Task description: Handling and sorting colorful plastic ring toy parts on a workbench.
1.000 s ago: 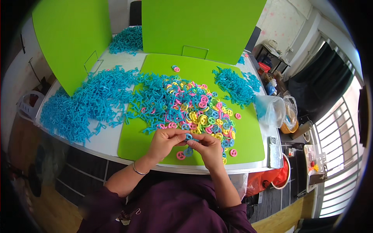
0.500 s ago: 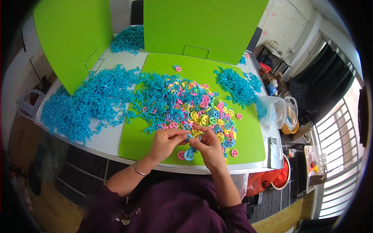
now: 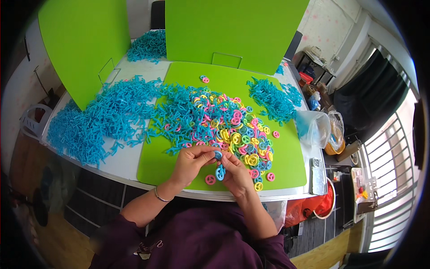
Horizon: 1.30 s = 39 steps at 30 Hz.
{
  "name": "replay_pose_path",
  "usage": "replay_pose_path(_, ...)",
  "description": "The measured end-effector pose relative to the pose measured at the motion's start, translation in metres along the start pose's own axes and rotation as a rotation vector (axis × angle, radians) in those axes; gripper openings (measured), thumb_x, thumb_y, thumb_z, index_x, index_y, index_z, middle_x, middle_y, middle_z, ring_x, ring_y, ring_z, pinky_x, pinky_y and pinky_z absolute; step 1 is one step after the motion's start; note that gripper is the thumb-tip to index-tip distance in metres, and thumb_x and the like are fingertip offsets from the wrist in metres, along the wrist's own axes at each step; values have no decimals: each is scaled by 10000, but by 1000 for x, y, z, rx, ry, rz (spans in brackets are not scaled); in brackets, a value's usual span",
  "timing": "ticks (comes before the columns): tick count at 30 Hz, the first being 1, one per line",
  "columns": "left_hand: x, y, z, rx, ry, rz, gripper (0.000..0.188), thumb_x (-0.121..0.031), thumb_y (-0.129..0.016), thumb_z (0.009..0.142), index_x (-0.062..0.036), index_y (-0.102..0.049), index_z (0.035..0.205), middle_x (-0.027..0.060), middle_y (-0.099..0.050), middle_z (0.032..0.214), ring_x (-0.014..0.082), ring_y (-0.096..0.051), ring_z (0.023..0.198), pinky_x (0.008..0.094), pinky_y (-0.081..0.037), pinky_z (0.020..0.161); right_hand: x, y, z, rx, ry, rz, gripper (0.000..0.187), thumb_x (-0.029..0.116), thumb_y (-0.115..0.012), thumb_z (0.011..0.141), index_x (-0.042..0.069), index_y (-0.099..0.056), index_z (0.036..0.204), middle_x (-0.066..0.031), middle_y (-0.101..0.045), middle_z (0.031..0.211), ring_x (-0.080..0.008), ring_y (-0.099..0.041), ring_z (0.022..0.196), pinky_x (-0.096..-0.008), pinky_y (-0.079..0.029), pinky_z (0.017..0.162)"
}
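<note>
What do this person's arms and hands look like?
The left hand and right hand are ungloved. A slim, silvery bracelet circles the left wrist; no band shows on the right wrist. Dark purple sleeves leave the forearms largely bare.

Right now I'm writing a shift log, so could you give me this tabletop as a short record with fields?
Left hand: pinches a blue wheel
Right hand: fingertips close to that wheel; exact grip unclear
Below the fingertips: second blue wheel
Near left hand: pink wheel over the green mat
Beyond hands: pile of mixed-colour wheels
Far left: heap of blue strips
Right edge: phone
</note>
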<state>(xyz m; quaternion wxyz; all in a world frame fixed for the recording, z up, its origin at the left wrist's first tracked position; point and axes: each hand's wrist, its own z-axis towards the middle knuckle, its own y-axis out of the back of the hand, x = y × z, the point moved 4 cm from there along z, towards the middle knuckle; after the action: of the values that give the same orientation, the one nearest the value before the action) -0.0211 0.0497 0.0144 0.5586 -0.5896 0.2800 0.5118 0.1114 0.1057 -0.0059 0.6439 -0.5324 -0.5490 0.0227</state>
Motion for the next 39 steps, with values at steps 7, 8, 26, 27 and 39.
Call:
replay_pose_path(7, -3, 0, -3, -90, -43, 122, 126, -37, -579, 899, 23, -632, 997, 69, -664, 916, 118, -639, 807, 244, -551, 742, -6, -8, -3, 17, -89, 108, 168, 123, -584, 907, 64, -584, 1064, -19, -631, 918, -108, -606, 835, -284, -506, 736)
replay_pose_path(8, -5, 0, -4, -124, -108, 241, 122, -42, -595, 891, 26, -628, 986, 64, -666, 890, 107, -635, 781, 233, -544, 716, -5, -9, -3, 3, -73, 86, 159, 120, -579, 909, 66, -585, 1059, -19, -631, 913, -112, -609, 829, -290, -506, 737)
replay_pose_path(26, -8, -6, -6, 56, -97, 305, 140, -35, -568, 904, 52, -626, 996, 64, -670, 892, 109, -644, 819, 244, -548, 716, 20, -10, -5, 8, 263, -285, 189, 20, -607, 870, -5, -593, 1058, -80, -670, 947, -145, -636, 845, -253, -489, 778)
replay_pose_path(27, -9, -6, -6, 93, -94, 324, 147, -44, -562, 910, 52, -625, 1000, 68, -670, 903, 110, -643, 830, 245, -548, 712, 22, -10, -6, 7, 261, -285, 189, 20, -607, 870, -5, -593, 1058, -80, -670, 947, -145, -636, 845, -253, -489, 778)
replay_pose_path(39, -14, -5, -8, 106, -88, 346, 146, -60, -560, 914, 50, -655, 926, 72, -682, 788, 118, -660, 718, 240, -541, 647, 33, -13, -12, 59, 248, -471, 201, 11, -663, 830, 3, -613, 1025, -60, -676, 843, -92, -626, 768, -228, -484, 726)
